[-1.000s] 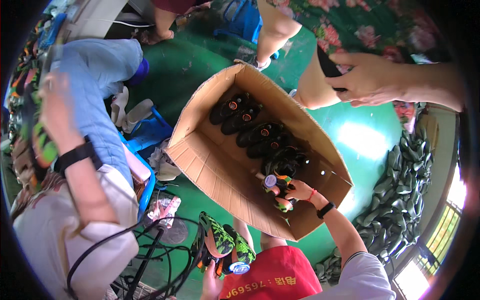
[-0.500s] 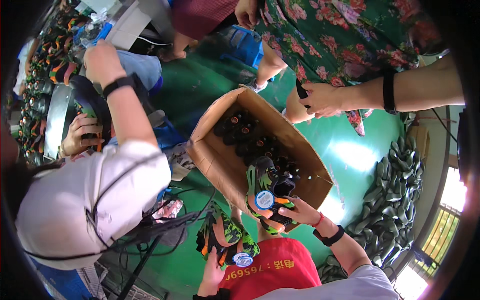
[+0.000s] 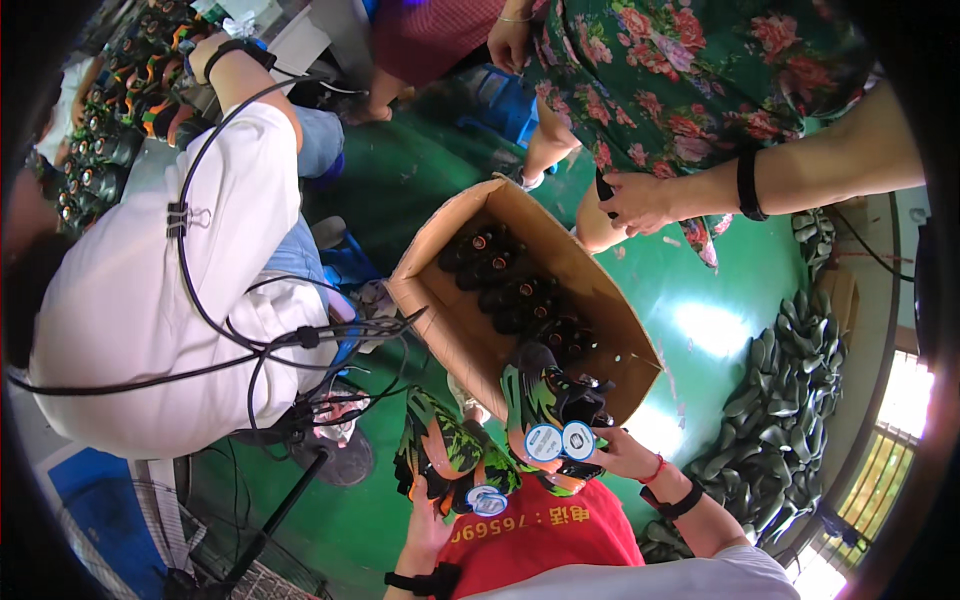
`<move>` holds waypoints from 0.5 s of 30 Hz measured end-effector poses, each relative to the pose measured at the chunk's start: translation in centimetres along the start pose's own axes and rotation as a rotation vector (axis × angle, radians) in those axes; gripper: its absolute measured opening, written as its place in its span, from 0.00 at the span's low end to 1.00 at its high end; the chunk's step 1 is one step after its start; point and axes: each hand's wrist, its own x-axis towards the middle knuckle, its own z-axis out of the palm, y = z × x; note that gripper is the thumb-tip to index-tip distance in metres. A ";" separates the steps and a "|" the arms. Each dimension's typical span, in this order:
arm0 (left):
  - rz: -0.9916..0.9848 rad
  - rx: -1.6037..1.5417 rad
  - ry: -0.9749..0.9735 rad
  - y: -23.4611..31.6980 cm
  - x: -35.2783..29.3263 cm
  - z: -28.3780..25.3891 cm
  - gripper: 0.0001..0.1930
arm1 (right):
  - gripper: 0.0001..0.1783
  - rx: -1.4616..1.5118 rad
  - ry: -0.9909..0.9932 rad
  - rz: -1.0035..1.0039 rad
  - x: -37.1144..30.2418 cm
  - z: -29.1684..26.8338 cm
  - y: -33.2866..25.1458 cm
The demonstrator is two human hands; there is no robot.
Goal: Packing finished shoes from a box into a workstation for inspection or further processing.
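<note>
My left hand point(image 3: 428, 515) grips a pair of green, orange and black patterned sneakers point(image 3: 440, 455) with a round tag, close in front of me. Beside it, my right hand point(image 3: 630, 457) is closed on another pair of sneakers point(image 3: 532, 392), black, green and orange, with two round tags showing. This pair sits over the near edge of a tall cardboard box point(image 3: 448, 352). Several black sneakers point(image 3: 500, 275) lie in a row inside the box. The fingers of both hands are partly hidden by the sneakers.
At the left sits a co-worker in a white shirt point(image 3: 170, 280), with black cables point(image 3: 280, 345) close to my left side. Another person in a flowered dress point(image 3: 690, 90) stands beyond the box. Grey shoe-shaped forms point(image 3: 770, 410) are heaped at the right. More shoes point(image 3: 110, 150) fill the far left.
My right hand has drawn its sneakers back toward me, nearer the left pair, and a second tag now shows. The co-worker at the left has shifted, and the cables have swung.
</note>
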 end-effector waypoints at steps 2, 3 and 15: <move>-0.048 -0.022 0.035 0.1 -0.1 0.3 0.29 | 0.27 0.037 0.034 0.018 -0.7 0.7 -1.0; -0.047 -0.024 0.034 0.0 -0.1 0.0 0.29 | 0.27 0.035 0.034 0.017 -0.9 0.9 -0.8; -0.104 -0.279 -0.188 -1.9 2.4 0.0 0.18 | 0.19 -0.674 0.160 -0.406 -2.6 5.1 -5.9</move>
